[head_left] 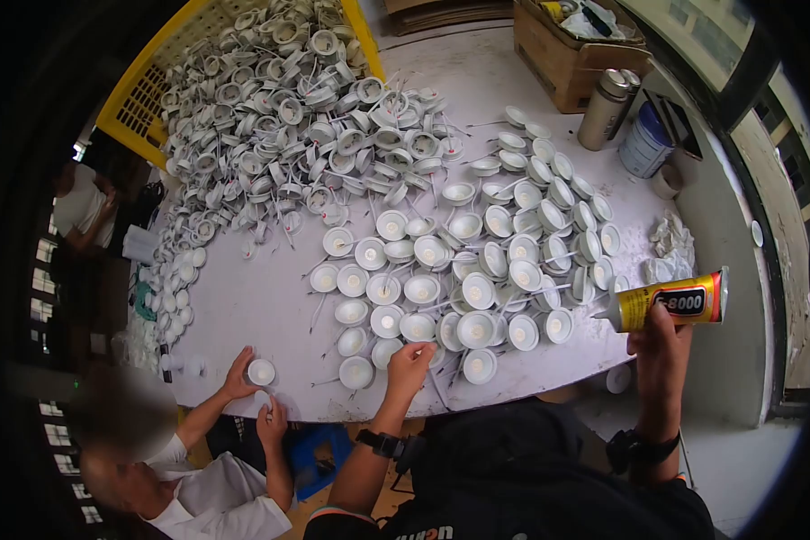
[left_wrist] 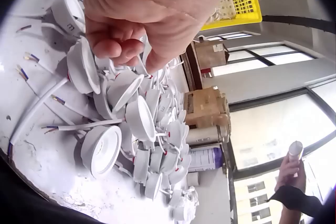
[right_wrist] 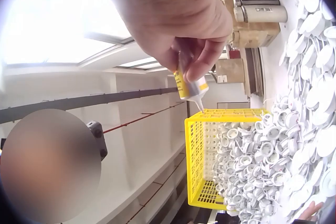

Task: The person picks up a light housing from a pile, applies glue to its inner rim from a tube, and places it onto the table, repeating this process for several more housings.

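My right hand (head_left: 661, 351) grips a yellow and black glue tube (head_left: 675, 302), raised over the right side of the table. The tube's clear nozzle points left in the head view and downward in the right wrist view. My left hand (head_left: 409, 369) is at the table's front edge, among white round lamp housings (head_left: 421, 290) with short cables. Its fingers (left_wrist: 131, 49) are curled toward the thumb, and no held thing shows between them. Many housings nearby lie with their round faces up; some show a pale yellowish spot in the middle.
A large heap of housings (head_left: 288, 112) spills from a yellow crate (head_left: 135, 110). At the back right stand a cardboard box (head_left: 571, 67), metal flasks (head_left: 603, 112) and a blue-lidded tub (head_left: 646, 144). Another person's hand (head_left: 237, 376) is beside a white round piece (head_left: 261, 372) at front left.
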Demonstrator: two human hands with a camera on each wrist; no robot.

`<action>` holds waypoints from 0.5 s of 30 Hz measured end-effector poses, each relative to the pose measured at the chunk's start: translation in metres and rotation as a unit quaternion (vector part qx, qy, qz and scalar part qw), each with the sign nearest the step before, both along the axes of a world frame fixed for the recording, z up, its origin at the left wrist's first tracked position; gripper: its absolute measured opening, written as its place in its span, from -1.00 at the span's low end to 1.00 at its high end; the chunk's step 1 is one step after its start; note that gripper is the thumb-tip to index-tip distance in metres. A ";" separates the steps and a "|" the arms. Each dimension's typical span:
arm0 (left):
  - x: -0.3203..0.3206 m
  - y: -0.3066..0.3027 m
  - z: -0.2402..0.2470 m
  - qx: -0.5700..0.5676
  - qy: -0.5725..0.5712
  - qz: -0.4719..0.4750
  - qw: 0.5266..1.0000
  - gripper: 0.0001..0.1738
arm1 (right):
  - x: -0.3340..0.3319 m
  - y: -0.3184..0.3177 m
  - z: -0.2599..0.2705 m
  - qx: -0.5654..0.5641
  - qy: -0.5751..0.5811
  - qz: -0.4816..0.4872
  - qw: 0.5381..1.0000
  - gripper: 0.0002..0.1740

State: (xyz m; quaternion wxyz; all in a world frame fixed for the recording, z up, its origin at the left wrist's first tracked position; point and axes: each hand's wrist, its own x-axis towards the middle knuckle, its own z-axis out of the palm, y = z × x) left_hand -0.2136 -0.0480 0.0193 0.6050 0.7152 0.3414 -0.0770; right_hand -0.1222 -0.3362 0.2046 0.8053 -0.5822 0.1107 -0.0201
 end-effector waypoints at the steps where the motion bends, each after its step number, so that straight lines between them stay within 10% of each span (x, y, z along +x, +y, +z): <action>1: 0.002 -0.005 -0.007 0.063 0.002 -0.009 0.998 -0.61 | 0.003 -0.005 -0.001 0.003 0.002 0.007 1.000 -0.78; 15: 0.020 -0.037 -0.012 0.136 0.064 0.131 0.980 -0.70 | 0.031 -0.040 -0.014 0.032 0.039 0.053 0.997 -0.77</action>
